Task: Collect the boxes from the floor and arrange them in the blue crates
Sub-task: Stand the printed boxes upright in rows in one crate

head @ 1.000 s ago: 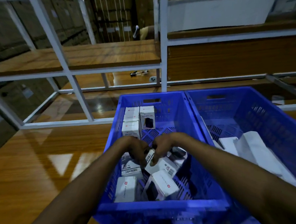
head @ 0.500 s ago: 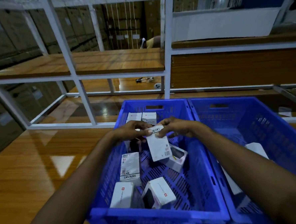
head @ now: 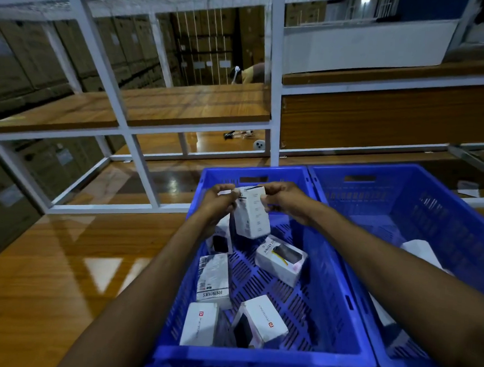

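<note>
Lifted and carried toward the far end of the left blue crate [head: 255,357] since half a second ago: the white box [head: 252,216], now upright at centre frame, clear of the crate floor. Pinched at its top left corner by the left hand [head: 220,200], fingers curled; gripped at its top right corner by the right hand [head: 286,200], likewise curled. Lying loose on the slatted floor below: a windowed box [head: 280,260] right of centre, a barcode box [head: 214,275] lower left, a flat logo box [head: 199,324] and a tilted logo box [head: 263,322] by the near wall. Touching at right of frame: second blue crate [head: 431,212] with a white packet [head: 421,251]. Under both, glossy wooden table [head: 44,284].
</note>
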`<action>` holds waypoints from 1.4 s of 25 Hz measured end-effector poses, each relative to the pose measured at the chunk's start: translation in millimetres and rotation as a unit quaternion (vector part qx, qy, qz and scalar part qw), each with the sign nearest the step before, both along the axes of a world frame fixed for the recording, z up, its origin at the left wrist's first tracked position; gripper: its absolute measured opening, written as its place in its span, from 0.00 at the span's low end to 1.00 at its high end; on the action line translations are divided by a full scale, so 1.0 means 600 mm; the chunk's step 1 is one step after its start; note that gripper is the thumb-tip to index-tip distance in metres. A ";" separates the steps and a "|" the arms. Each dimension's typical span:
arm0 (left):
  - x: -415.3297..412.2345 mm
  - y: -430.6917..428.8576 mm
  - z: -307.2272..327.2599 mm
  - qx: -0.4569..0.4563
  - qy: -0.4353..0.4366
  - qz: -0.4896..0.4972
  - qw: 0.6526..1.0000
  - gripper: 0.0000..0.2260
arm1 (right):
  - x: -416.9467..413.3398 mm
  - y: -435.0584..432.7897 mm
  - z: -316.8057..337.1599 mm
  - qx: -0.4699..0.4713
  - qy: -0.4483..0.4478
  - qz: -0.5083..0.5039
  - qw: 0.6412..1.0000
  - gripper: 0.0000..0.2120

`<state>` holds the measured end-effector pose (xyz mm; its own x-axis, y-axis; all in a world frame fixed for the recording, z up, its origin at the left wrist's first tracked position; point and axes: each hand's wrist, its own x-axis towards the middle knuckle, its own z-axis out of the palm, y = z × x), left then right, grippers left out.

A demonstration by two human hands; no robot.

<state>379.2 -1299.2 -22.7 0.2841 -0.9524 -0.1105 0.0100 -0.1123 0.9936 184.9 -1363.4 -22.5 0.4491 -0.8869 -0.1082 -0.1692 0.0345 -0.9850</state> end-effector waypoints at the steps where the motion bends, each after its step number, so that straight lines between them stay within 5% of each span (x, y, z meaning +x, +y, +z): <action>1: -0.002 0.000 0.000 -0.011 0.005 -0.023 1.000 0.07 | 0.002 0.003 -0.003 -0.004 -0.006 -0.005 1.000 0.17; 5: -0.001 -0.007 -0.017 -0.043 -0.010 -0.137 0.990 0.24 | 0.016 0.024 0.002 -0.035 -0.016 0.007 0.999 0.21; 9: 0.006 -0.005 -0.030 -0.024 -0.041 -0.087 0.995 0.41 | 0.019 0.033 0.010 -0.059 -0.015 0.019 0.998 0.21; 18: 0.003 -0.017 -0.016 -0.045 -0.011 -0.021 0.999 0.17 | 0.012 0.025 0.013 0.013 -0.046 0.029 0.998 0.20; 22: 0.001 -0.010 -0.010 -0.075 -0.035 -0.032 0.996 0.26 | 0.016 0.026 0.002 0.029 -0.068 0.046 0.996 0.21; 29: -0.004 0.000 -0.014 -0.135 -0.089 -0.021 0.987 0.18 | 0.012 0.027 0.002 -0.043 -0.107 -0.046 0.992 0.25; 35: 0.009 -0.008 -0.027 -0.167 -0.178 -0.039 0.969 0.24 | 0.007 0.010 -0.011 -0.083 -0.082 -0.059 0.991 0.34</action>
<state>384.8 -1304.0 -39.1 0.1731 -0.9384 0.2991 -0.3366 0.2291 0.9134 189.0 -1357.2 -29.0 0.3416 -0.9335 0.1093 -0.0099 -0.1198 -0.9927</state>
